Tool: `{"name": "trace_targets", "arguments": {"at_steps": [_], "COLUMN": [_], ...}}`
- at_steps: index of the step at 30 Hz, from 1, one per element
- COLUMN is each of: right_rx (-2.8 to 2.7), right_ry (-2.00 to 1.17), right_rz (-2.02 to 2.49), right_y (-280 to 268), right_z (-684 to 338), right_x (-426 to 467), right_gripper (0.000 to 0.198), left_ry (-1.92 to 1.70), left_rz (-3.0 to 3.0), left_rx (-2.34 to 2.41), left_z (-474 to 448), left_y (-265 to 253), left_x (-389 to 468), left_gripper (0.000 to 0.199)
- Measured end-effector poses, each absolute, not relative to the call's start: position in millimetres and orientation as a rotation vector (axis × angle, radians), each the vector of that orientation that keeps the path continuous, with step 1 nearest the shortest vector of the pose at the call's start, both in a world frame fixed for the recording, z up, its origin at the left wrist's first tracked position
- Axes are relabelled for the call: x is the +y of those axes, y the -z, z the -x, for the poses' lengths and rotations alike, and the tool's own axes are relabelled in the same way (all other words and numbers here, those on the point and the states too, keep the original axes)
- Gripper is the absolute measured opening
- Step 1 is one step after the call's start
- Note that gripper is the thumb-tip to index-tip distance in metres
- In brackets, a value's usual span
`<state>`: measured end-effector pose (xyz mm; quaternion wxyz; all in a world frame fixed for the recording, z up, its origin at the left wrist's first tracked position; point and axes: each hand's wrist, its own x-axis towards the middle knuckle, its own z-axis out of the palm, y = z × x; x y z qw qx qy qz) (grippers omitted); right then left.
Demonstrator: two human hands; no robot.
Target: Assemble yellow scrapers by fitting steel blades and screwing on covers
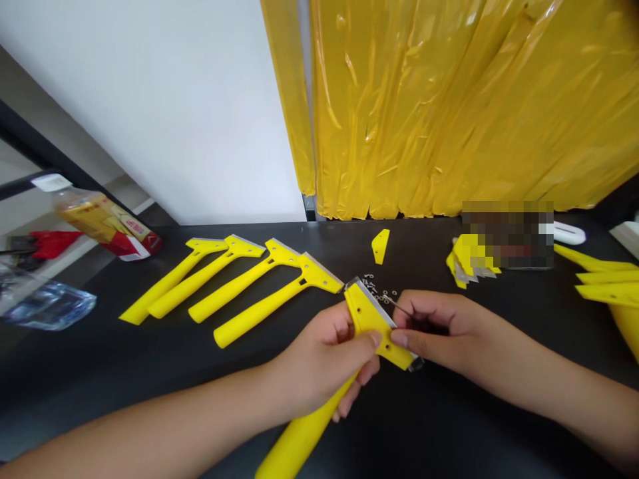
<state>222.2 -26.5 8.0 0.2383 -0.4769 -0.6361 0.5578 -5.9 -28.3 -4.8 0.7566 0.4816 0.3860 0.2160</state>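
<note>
Both forearms enter from the bottom edge of the frame and meet just below centre over the black table [150, 346]. Left hand [324, 359]: fingers closed around the neck of a yellow scraper [367, 319], thumb pressed on the flat of its head. The scraper handle runs down toward the bottom centre of the frame; the head, with a metal blade along its upper edge, is tilted up and to the left. Right hand [432, 329]: fingertips pinched on the right end of the scraper head, with a thin dark tool held between the fingers; its type cannot be determined.

Just above the hands, a cluster of small screws [382, 289] lies loose on the table. Four finished scrapers [229, 283] lie side by side left of centre, heads toward the upper right. A single yellow plate [380, 246] lies above centre. A stack of yellow plates and blades [466, 263] sits right of centre. A bottle [100, 216] lies at the upper left. Yellow plastic sheeting [449, 100] hangs behind the table.
</note>
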Motion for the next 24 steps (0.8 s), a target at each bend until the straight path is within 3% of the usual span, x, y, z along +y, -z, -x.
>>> {"name": "trace_targets", "arguments": {"at_steps": [4,7,11,14,20,22,24], "right_rx": [-1.681,-1.629,-1.52,-1.314,-1.189,-1.242,-1.303], "right_ry": [-1.346,-1.27,-1.68,-1.973,-1.978,-1.888,-1.785], "right_rz": [1.341,1.305,1.133,1.185,1.324,1.285,1.22], "right_y": [-14.0,-21.0,-25.8,-25.4,-17.2,-13.8,-11.4], "right_z": [-220.7,-222.5,-221.5,-215.0,-209.2,-213.7,-220.4], "right_x": [-32.8,-41.6,-54.1,-61.2,-59.0,-52.5,-44.5], "right_gripper": [0.038,0.041,0.054,0.052,0.038,0.036,0.036], "left_ry": [-0.488,-0.572,-0.309,-0.057,-0.02,-0.249,-0.576], "left_rz": [-1.221,-1.787,-2.64,-3.038,-3.043,-2.851,-2.485], "left_rx": [0.915,1.019,1.081,1.1,1.241,1.318,1.372], "left_z": [8.9,15.3,16.7,9.9,7.1,11.6,16.0], "left_y": [-6.1,-21.5,-31.8,-27.3,-19.0,-20.6,-23.2], "left_x": [-27.0,-26.3,-35.1,-45.1,-46.7,-44.0,-41.0], "left_gripper": [0.019,0.014,0.016,0.034,0.043,0.044,0.062]}}
